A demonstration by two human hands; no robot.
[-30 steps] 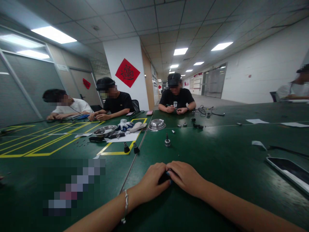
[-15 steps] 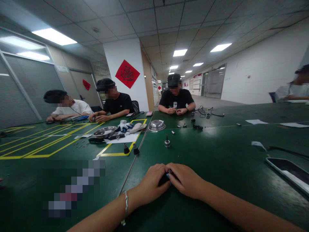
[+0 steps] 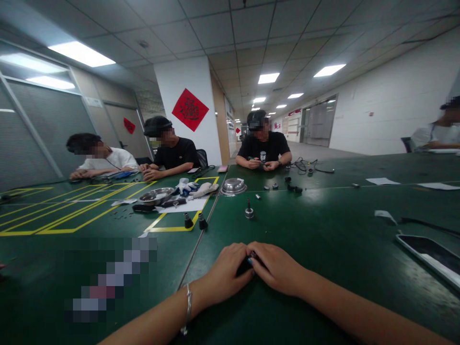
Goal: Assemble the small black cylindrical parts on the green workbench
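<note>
My left hand and my right hand meet at the fingertips, low over the green table. Their fingers are curled together around a small dark metallic piece, mostly hidden, whose kind I cannot make out. A silver bracelet circles my left wrist. Just beyond my hands a round silver metal part with a thin upright stem stands on the table. To its left are two black tapered parts with silver tops, one beside the other.
An upturned steel bowl, a steel dish and gloves lie farther back. At right is a phone-like dark slab near a black cable. A person in black sits opposite; others sit left and far right.
My hands stay in nearly the same pose. Across the table, the person opposite has tilted the head and slightly shifted the hands; the person in black at left has moved the hands too.
</note>
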